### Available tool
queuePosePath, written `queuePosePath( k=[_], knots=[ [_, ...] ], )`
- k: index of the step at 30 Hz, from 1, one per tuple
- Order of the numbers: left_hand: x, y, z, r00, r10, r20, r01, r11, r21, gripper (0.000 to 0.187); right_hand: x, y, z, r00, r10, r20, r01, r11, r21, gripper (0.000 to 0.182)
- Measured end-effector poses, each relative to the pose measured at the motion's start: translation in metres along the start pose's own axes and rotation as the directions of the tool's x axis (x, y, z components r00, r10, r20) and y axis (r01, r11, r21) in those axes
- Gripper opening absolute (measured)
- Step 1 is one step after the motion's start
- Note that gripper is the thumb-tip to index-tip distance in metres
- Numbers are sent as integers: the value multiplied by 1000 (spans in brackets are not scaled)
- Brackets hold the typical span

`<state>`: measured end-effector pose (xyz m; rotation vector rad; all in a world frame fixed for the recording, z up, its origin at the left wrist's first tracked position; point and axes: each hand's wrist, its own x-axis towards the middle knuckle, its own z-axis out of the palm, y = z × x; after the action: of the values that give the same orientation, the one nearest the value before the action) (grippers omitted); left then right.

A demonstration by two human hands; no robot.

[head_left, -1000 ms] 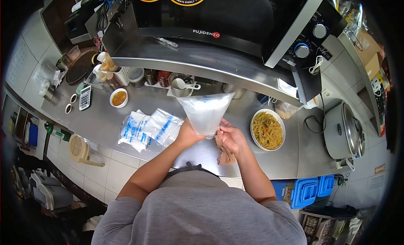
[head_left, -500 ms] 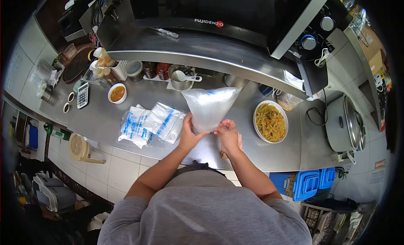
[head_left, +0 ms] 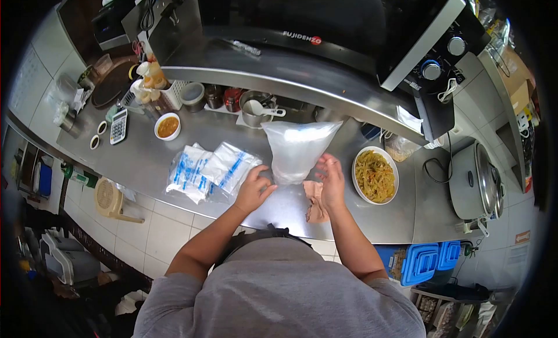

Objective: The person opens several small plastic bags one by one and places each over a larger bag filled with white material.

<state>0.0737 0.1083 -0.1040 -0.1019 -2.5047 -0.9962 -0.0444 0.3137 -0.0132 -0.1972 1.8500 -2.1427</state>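
Note:
A whitish translucent plastic bag (head_left: 297, 149) stands upright on the steel counter, its top flared wide. Left of it is my left hand (head_left: 254, 190), fingers curved and apart, holding nothing. My right hand (head_left: 331, 181) is open at the bag's right side, its fingertips close to the plastic. A crumpled pinkish-brown piece of paper or cloth (head_left: 315, 203) lies beneath and beside my right wrist. Near my left hand lie packs of folded white plastic bags with blue print (head_left: 224, 166). A white bowl of cooked noodles or shredded vegetables (head_left: 375, 175) sits to the right.
A small bowl of orange-brown sauce (head_left: 168, 127), a calculator (head_left: 118, 127) and two small sauce cups stand at the left. Behind are a metal pot with a white measuring spoon (head_left: 264, 110) and a low shelf edge (head_left: 279, 88). A large lidded cooker (head_left: 474, 181) stands far right.
Both hands have let go of the bag and moved apart, left hand leftward, right hand rightward. The bag now stands by itself, and the pinkish-brown piece shows more. The view has shifted slightly.

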Motion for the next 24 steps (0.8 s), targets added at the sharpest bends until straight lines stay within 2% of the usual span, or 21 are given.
queuePosePath(
  k=[1,2,3,4,5,6,7,8,9,10,11,12,13,15,16,17,18,19,21,22,24],
  knots=[
    [7,2,-7,984,-11,-180,1,998,-57,51,9,-8,2,1000,-8,-4,8,1000,8,43],
    [12,9,-16,938,-39,-345,-2,993,-119,53,17,-16,5,989,-143,33,140,987,86,45],
    [29,27,-29,942,-42,-333,2,993,-118,53,21,-21,7,960,-272,58,260,952,164,48],
    [59,54,-42,878,-119,-464,-135,868,-478,57,22,-26,12,964,-263,52,251,953,168,48],
    [80,74,-45,800,-245,-547,-313,607,-730,61,24,-31,22,956,-273,106,238,936,261,56],
    [89,84,-40,801,-242,-548,-312,612,-726,61,25,-33,33,943,-292,161,222,909,352,63],
    [97,93,-35,840,-276,-467,-197,647,-736,63,22,-26,43,941,-294,164,222,908,356,63],
    [102,96,-33,868,-313,-385,-81,676,-732,65,16,-12,54,930,-321,180,274,930,244,71],
    [101,91,-31,868,-311,-387,-81,681,-728,65,10,1,58,918,-345,196,324,937,130,78],
    [96,82,-25,895,-355,-270,46,676,-735,68,6,12,57,918,-347,193,325,936,136,78],
    [92,75,-18,906,-395,-149,171,666,-726,71,2,21,56,875,-433,218,448,894,-21,82],
    [85,74,-13,917,-342,-206,111,713,-692,68,0,25,53,852,-470,230,501,860,-100,84],
    [81,71,-9,921,-336,-196,114,714,-690,68,-2,29,50,828,-506,240,550,816,-176,87],
    [70,66,-6,937,-339,-82,212,740,-638,67,-8,32,40,865,-376,333,460,859,-226,88],
    [60,65,-2,939,-335,-71,216,741,-636,67,-12,32,34,869,-375,322,455,861,-225,88],
    [52,63,2,944,-317,-95,225,824,-520,65,-14,26,29,871,-308,383,412,883,-227,89],
    [47,65,0,950,-289,-121,222,893,-393,63,-14,18,25,863,-245,442,373,899,-230,90],
    [37,67,-4,955,-271,-123,205,898,-389,63,-19,10,20,862,-262,435,386,894,-226,90],
    [26,85,-29,941,-176,-290,-43,786,-617,60,-33,-11,13,865,-408,294,468,866,-175,90],
    [38,92,-42,945,-166,-284,-46,787,-615,60,-35,-29,18,865,-415,283,471,865,-171,90],
    [59,110,-68,904,53,-425,-283,819,-499,65,-50,-57,34,794,-542,276,560,829,19,83]
  ],
)
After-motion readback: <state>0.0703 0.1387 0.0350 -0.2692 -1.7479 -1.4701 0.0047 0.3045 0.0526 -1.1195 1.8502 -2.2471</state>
